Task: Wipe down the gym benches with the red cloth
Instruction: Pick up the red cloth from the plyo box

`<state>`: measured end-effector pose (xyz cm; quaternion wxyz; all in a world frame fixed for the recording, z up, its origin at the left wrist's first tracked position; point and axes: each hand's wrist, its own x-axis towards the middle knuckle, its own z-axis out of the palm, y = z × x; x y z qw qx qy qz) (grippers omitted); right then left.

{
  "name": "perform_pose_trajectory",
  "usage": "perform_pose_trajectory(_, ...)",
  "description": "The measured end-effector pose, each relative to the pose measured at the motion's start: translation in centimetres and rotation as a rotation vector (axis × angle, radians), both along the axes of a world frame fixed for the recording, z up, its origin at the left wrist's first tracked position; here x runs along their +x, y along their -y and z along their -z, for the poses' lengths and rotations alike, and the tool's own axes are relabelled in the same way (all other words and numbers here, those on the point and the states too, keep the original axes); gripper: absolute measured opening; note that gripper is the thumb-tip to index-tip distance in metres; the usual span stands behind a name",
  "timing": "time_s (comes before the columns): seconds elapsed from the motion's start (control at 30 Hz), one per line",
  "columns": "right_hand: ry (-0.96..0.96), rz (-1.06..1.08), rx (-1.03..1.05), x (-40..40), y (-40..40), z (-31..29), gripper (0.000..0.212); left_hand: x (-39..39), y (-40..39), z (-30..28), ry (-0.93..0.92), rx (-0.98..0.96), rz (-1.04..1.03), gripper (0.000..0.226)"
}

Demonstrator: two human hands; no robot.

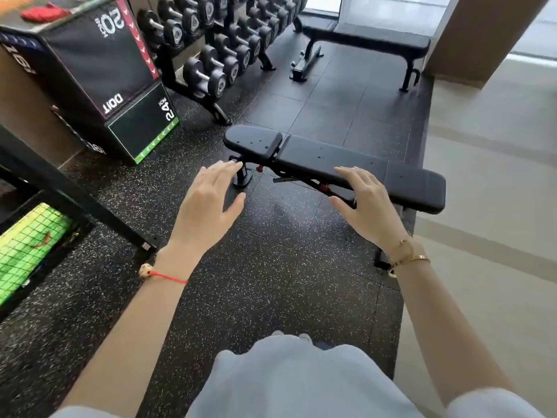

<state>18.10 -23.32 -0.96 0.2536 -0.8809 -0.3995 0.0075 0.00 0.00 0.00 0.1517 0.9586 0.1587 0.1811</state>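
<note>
A black adjustable gym bench [331, 164] lies low on the speckled rubber floor in front of me. A second black flat bench [379, 40] stands farther back near the window. The red cloth [45, 13] lies bunched on top of the black plyo box [99, 64] at the upper left. My left hand [208, 203] and my right hand [366, 200] are both stretched forward, palms down, fingers straight and spread. They hover in front of the near bench and hold nothing.
A dumbbell rack [217, 46] runs along the back left. A black metal frame [75, 200] crosses the left side above a green mat [27, 245]. Pale smooth flooring [488, 206] borders the rubber mat on the right, beside a beige pillar [482, 34].
</note>
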Motion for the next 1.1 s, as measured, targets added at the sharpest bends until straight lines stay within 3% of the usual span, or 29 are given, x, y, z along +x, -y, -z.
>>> perform_pose_trajectory(0.67, -0.080, -0.091, -0.009, 1.5, -1.4, 2.5, 0.053, -2.4, 1.6, 2.5, -0.027, -0.093, -0.224, 0.049)
perform_pose_trajectory(0.9, -0.133, -0.204, -0.043, 3.6, -8.0, 3.5, 0.051, -2.8, -1.8, 4.2, -0.010, -0.135, -0.364, 0.047)
perform_pose_trajectory(1.1, -0.139, -0.296, -0.074, 6.9, -18.7, 4.5, 0.051, -1.2, -9.4, 5.7, 0.002, -0.174, -0.477, 0.046)
